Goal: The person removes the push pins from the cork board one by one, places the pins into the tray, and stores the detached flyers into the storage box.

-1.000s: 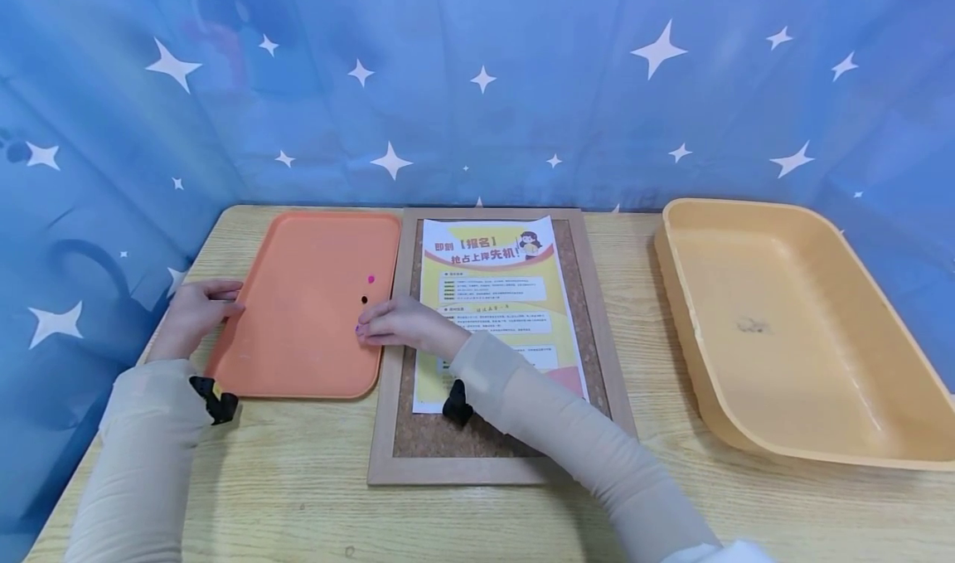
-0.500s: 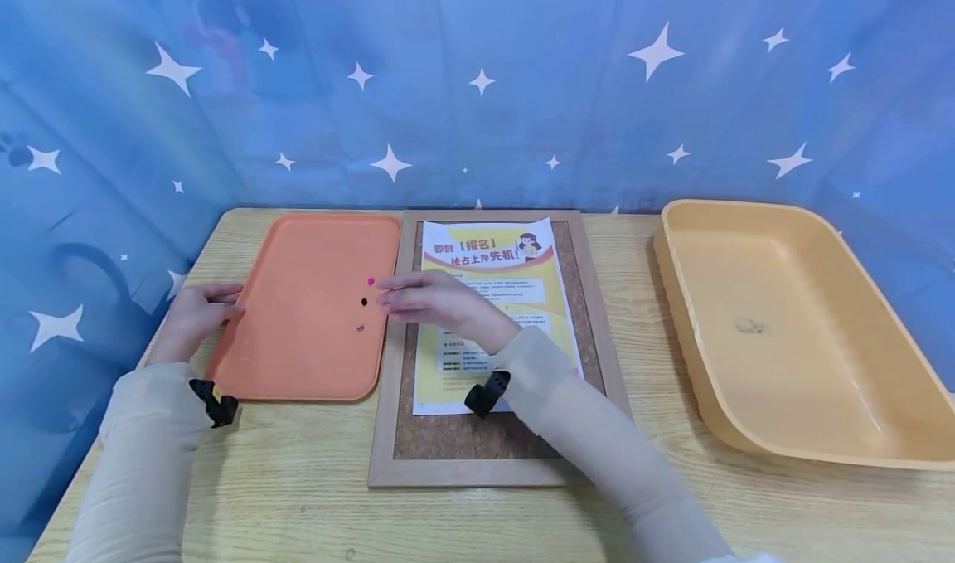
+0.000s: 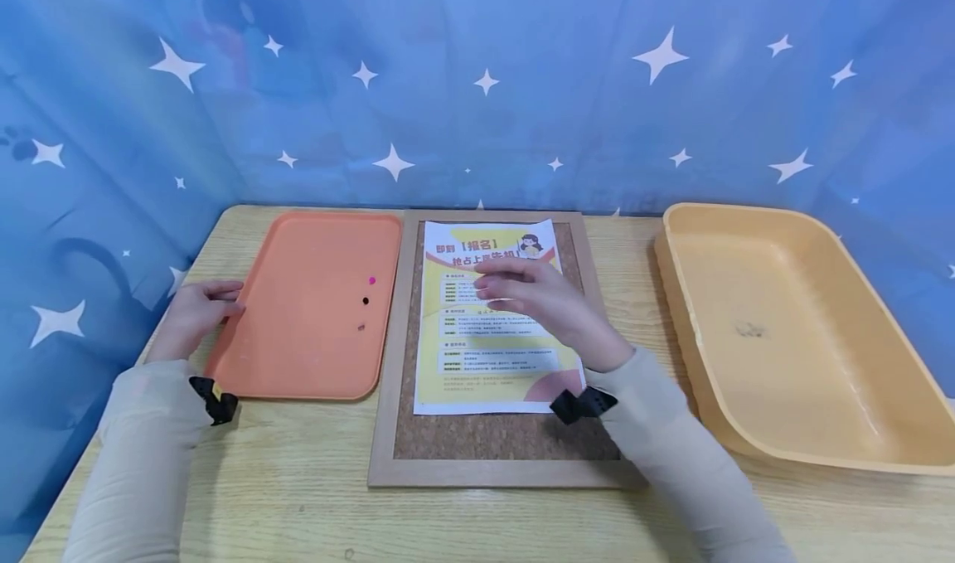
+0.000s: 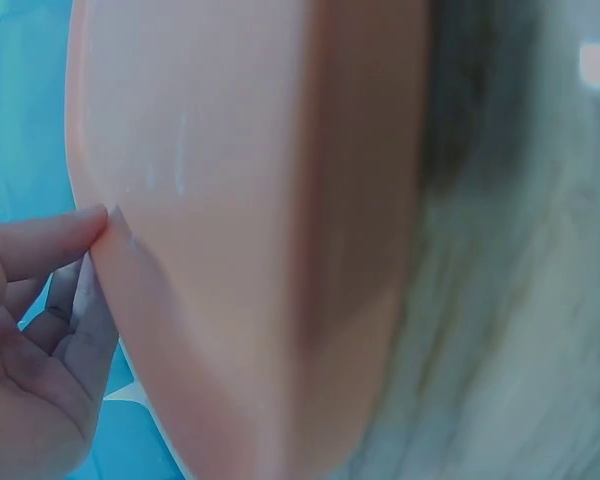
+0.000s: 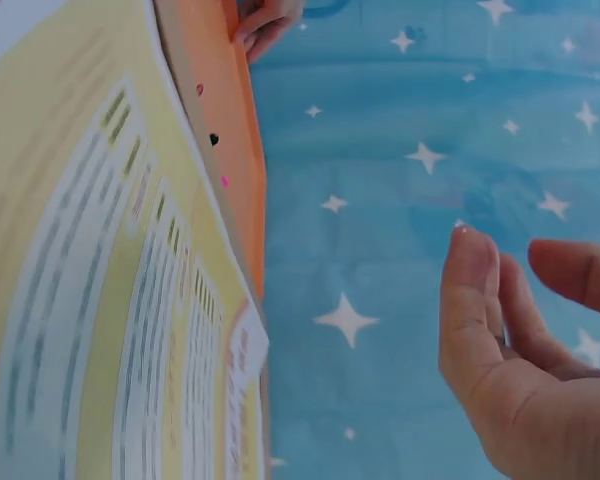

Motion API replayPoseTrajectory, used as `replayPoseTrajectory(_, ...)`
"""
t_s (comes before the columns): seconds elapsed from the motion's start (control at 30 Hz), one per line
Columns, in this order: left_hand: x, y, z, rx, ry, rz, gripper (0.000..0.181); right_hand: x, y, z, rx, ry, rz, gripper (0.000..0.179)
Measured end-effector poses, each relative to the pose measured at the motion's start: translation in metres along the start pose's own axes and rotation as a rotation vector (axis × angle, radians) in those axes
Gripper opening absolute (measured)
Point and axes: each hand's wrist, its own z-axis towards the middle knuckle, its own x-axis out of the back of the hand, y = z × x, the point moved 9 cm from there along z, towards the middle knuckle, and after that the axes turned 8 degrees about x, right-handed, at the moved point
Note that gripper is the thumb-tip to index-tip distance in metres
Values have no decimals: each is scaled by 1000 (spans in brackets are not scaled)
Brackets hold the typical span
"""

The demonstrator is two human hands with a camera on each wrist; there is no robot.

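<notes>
My left hand [image 3: 192, 318] pinches the left rim of an orange tray [image 3: 306, 298], thumb on the rim and fingers outside it, as the left wrist view shows. Near the tray's right edge lie a tiny pink piece [image 3: 372, 280], a black piece [image 3: 366, 301] and a dull reddish piece [image 3: 361, 327]; their kind is too small to tell. Above a printed yellow-and-white poster [image 3: 462, 380] hovers my right hand [image 3: 552, 306]. Its fingers are loosely bent, thumb apart, nothing seen between them. Under the poster is a wood-framed cork board [image 3: 477, 439].
A deep yellow plastic bin [image 3: 791, 298] stands on the right of the wooden table [image 3: 276, 480]. Behind the table hangs a blue curtain [image 3: 448, 115] with white stars. The board's frame [image 3: 399, 314] lies against or very near the tray's right edge.
My right hand has moved right, from touching the reddish piece on the tray to above the poster. That piece is left lying on the tray. My left hand stays on the rim.
</notes>
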Motion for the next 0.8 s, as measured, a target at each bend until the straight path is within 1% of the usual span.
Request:
replayPoseTrajectory(0.07, 3, 1, 1, -18, 38, 15, 53, 9, -1, -9, -5, 31, -28, 42)
replayPoseTrajectory(0.17, 6, 5, 0, -54, 104, 38, 50, 21, -1, -21, -10, 55, -79, 40)
replayPoseTrajectory(0.23, 7, 8, -3, -71, 148, 47, 48, 29, -1, -29, -12, 69, -113, 39)
replayPoseTrajectory(0.3, 5, 12, -8, -69, 165, 62, 49, 36, -1, -37, -15, 81, -142, 40)
replayPoseTrajectory(0.33, 4, 16, -11, -72, 184, 87, 50, 39, -1, -40, -17, 89, -157, 40)
replayPoseTrajectory(0.4, 3, 27, -18, -91, 232, 149, 50, 44, -1, -47, -16, 102, -184, 40)
replayPoseTrajectory(0.5, -2, 55, -32, -175, 336, 258, 46, 52, 0, -57, -8, 109, -223, 42)
replayPoseTrajectory(0.53, -6, 67, -37, -210, 372, 287, 43, 54, 1, -59, -5, 105, -230, 42)
replayPoseTrajectory(0.63, -26, 102, -54, -332, 416, 322, 39, 59, 6, -67, -13, 91, -252, 43)
replayPoseTrajectory(0.73, -55, 132, -70, -431, 419, 362, 37, 63, 15, -73, -19, 68, -263, 44)
replayPoseTrajectory(0.8, -76, 147, -82, -502, 416, 395, 35, 63, 21, -77, -24, 52, -274, 43)
